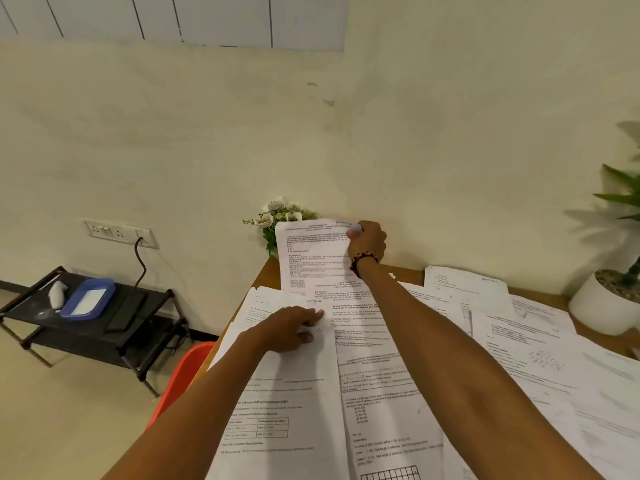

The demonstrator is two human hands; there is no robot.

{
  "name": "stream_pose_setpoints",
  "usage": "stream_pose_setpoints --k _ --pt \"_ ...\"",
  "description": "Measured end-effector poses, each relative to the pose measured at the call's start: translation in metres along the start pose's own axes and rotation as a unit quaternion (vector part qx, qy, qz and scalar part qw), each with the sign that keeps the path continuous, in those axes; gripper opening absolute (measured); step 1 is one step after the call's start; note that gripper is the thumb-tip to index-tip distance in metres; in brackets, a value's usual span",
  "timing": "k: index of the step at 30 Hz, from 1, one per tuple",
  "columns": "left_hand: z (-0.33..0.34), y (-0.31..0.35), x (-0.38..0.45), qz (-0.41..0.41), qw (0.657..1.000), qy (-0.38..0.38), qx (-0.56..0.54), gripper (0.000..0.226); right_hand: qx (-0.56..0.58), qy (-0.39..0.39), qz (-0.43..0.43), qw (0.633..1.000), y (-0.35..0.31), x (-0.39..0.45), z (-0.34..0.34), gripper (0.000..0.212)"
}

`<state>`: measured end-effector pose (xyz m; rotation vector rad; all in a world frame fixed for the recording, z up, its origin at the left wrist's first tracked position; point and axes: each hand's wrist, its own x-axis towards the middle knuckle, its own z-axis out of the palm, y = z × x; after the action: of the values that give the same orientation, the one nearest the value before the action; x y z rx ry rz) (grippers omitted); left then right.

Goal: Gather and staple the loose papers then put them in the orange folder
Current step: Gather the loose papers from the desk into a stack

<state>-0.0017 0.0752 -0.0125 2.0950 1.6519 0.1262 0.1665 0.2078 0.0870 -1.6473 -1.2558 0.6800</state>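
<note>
Many printed white papers [519, 344] lie spread and overlapping across a wooden table [263, 275]. My right hand [367, 242] reaches to the far edge and grips the top corner of one printed sheet [311, 258], which stands lifted against the wall. My left hand [294, 329] presses flat, fingers curled, on a sheet [298, 393] at the table's left side. No stapler shows. An orange object [180, 379] pokes out beside the table's left edge; I cannot tell if it is the folder.
A small bunch of white artificial flowers [280, 211] stands at the wall behind the lifted sheet. A white potted plant [606, 299] sits at the right. On the left a low black rack [104, 327] holds a blue tray [88, 299], with a cable to a wall socket.
</note>
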Motion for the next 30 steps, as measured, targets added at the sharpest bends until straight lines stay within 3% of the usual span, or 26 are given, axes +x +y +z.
stream_pose_setpoints --k 10,15,19,21,24,30 --pt "0.001 0.001 0.0 0.009 1.0 -0.005 0.016 0.061 0.066 0.179 -0.17 0.967 -0.076 0.028 -0.045 0.017" --pt "-0.002 -0.003 0.003 0.02 1.0 -0.001 0.014 0.054 -0.082 0.241 -0.314 0.915 -0.092 0.029 -0.059 0.012" --pt "-0.017 0.003 0.004 0.065 0.994 0.061 -0.058 0.013 -0.148 0.153 -0.468 0.858 -0.083 0.012 -0.059 0.011" --pt "-0.027 0.006 0.003 0.084 0.986 0.093 -0.113 0.017 -0.236 0.095 -0.527 0.811 -0.074 0.004 -0.056 0.003" --pt "-0.042 0.014 0.001 0.093 0.967 0.168 -0.17 0.019 -0.328 -0.005 -0.564 0.757 -0.063 -0.012 -0.052 0.007" --pt "-0.056 0.019 -0.001 0.093 0.9 0.349 -0.246 0.021 -0.355 -0.142 -0.467 0.797 -0.038 -0.045 -0.048 0.023"
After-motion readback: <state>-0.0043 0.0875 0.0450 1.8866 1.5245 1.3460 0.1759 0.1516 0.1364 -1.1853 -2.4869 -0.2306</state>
